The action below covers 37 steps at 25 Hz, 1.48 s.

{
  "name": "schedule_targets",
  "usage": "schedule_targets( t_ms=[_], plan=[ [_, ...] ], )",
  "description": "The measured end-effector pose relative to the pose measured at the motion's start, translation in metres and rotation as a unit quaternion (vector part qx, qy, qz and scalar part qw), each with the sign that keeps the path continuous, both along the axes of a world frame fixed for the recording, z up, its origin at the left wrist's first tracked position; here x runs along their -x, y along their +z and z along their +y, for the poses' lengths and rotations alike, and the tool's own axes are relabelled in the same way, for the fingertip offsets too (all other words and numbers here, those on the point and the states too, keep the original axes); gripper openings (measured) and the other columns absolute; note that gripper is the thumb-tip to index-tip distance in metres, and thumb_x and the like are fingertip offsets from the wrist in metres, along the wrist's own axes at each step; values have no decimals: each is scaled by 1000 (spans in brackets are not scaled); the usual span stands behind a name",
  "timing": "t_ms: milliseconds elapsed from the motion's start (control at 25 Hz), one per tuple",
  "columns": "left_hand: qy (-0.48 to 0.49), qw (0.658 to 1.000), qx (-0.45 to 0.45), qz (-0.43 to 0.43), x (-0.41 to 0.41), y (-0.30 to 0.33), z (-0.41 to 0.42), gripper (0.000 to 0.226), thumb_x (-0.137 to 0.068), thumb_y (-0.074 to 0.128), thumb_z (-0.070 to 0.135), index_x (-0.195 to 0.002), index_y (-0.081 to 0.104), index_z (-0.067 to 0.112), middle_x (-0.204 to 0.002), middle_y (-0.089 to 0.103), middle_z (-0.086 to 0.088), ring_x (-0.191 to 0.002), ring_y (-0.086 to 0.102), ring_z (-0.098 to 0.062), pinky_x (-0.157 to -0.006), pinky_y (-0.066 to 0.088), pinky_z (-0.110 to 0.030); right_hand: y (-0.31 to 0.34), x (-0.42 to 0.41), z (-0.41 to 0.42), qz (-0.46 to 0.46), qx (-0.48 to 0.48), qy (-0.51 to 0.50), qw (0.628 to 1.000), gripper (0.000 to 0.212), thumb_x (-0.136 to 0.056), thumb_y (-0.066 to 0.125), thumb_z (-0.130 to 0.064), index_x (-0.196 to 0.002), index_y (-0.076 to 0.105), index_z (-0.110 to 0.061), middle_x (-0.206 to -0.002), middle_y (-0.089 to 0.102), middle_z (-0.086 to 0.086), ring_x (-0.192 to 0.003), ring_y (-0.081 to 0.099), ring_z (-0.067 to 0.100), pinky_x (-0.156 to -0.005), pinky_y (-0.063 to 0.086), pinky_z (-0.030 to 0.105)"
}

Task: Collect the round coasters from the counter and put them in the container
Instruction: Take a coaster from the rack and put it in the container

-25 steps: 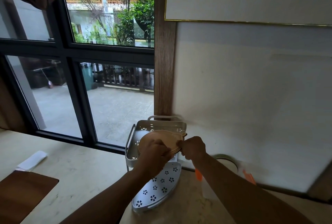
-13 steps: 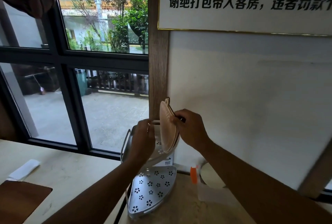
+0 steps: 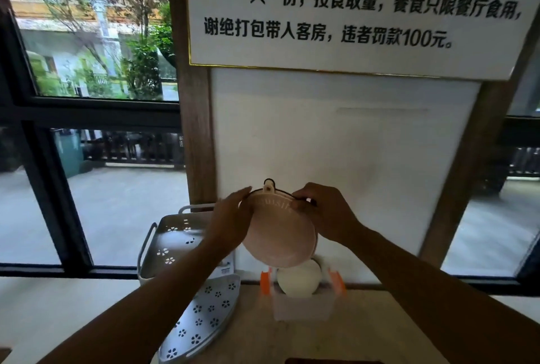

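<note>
Both hands hold a stack of round coasters (image 3: pixel 279 236) in the air in front of the white wall panel (image 3: pixel 344 144), above the back edge of the counter (image 3: pixel 365 331). The stack is pale pink, tilted with its flat face toward the camera, and carries a small hanging tab with a dark loop at its top edge; raised lettering runs along the upper rim but is too blurred to read. The left hand (image 3: pixel 230 222) is pressed flat against the left rim of the stack, fingers extended and close together. The right hand (image 3: pixel 324 214) is curled around the upper right rim, fingers closed on the edge of the stack. Directly below the stack, a white container (image 3: pixel 304 306) with orange side clips stands on the counter against the wall; a white round coaster (image 3: pixel 298 282) stands upright inside it. The held stack does not touch the container. To the left of the container, a white perforated corner rack (image 3: pixel 175 241) with flower-shaped cutouts stands at the counter's back edge beside the wooden post (image 3: pixel 194 130); its lower shelf (image 3: pixel 201 322) extends toward the camera. A printed notice (image 3: pixel 350 13) with Chinese text hangs on the wall above.
</note>
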<state>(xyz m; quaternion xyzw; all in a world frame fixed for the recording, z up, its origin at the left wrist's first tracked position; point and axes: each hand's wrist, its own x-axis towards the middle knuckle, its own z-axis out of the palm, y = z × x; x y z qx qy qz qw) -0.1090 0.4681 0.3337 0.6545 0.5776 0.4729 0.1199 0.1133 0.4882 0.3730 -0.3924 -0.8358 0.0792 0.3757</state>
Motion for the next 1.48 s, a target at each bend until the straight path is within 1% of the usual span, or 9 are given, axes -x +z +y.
schedule_targets(
  t_ms=[40, 120, 320, 520, 640, 760, 920, 1080, 1480],
  plan=[
    [-7, 1000, -3, 16, -6, -2, 0, 26, -97, 47, 27, -117, 64, 28, -109, 69, 6, -100, 64, -14, -78, 46, -19, -4, -10, 0, -9, -1, -5, 1000, 11, -88, 65, -21, -94, 74, -18, -81, 65, -4, -73, 58, 12, -68, 43, 27],
    [-17, 999, -5, 42, -20, -7, 0, 21, -95, 50, 26, -104, 69, 28, -94, 70, 7, -82, 62, -6, -65, 40, -16, -15, -29, 2, -25, -1, -20, 999, 12, -89, 64, -23, -95, 73, -17, -83, 65, -2, -73, 57, 12, -67, 43, 27],
    [-20, 996, 0, 83, -48, -35, 14, 18, -93, 57, 20, -95, 73, 15, -91, 74, -6, -80, 66, -22, -73, 49, -32, -51, -62, 23, -78, 11, -54, 995, 16, -93, 58, -26, -101, 70, -19, -87, 62, -4, -81, 57, 15, -68, 35, 21],
    [-3, 996, 51, 68, -66, -83, 54, 17, -93, 55, 20, -93, 72, 18, -88, 74, -3, -73, 59, -12, -67, 42, -26, -106, -75, 67, -103, 31, -84, 991, 19, -96, 51, -23, -106, 67, -18, -94, 63, 3, -85, 60, 22, -73, 46, 30],
    [13, 992, 80, 93, -72, -118, 82, 18, -94, 52, 17, -94, 69, 16, -89, 73, -6, -77, 62, -21, -66, 41, -28, -139, -76, 98, -116, 56, -80, 988, 20, -97, 50, -23, -107, 66, -19, -97, 63, 1, -88, 60, 20, -75, 45, 28],
    [22, 988, 92, 120, -74, -153, 109, 20, -96, 49, 15, -96, 69, 12, -92, 72, -11, -82, 64, -28, -67, 39, -29, -170, -75, 124, -118, 81, -74, 987, 19, -97, 50, -23, -106, 66, -17, -99, 62, 4, -89, 60, 23, -78, 48, 34],
    [20, 983, 132, 127, -77, -203, 147, 20, -97, 46, 14, -98, 66, 9, -95, 71, -13, -84, 63, -29, -67, 42, -31, -223, -77, 153, -123, 120, -71, 983, 18, -98, 48, -25, -105, 62, -17, -100, 60, 4, -88, 59, 25, -77, 49, 41],
    [-14, 974, 141, 178, -79, -243, 173, 21, -96, 47, 14, -99, 67, 8, -97, 71, -14, -90, 62, -32, -77, 47, -40, -267, -82, 173, -133, 153, -80, 976, 20, -98, 48, -25, -108, 62, -15, -101, 60, 7, -91, 59, 28, -78, 48, 43],
    [0, 979, 106, 176, -85, -293, 209, 14, -91, 55, 10, -97, 68, 9, -96, 63, -13, -91, 54, -30, -78, 42, -36, -314, -79, 203, -140, 149, -131, 970, 27, -97, 49, -28, -113, 64, -14, -112, 61, 8, -104, 57, 27, -86, 48, 40]
  ],
)
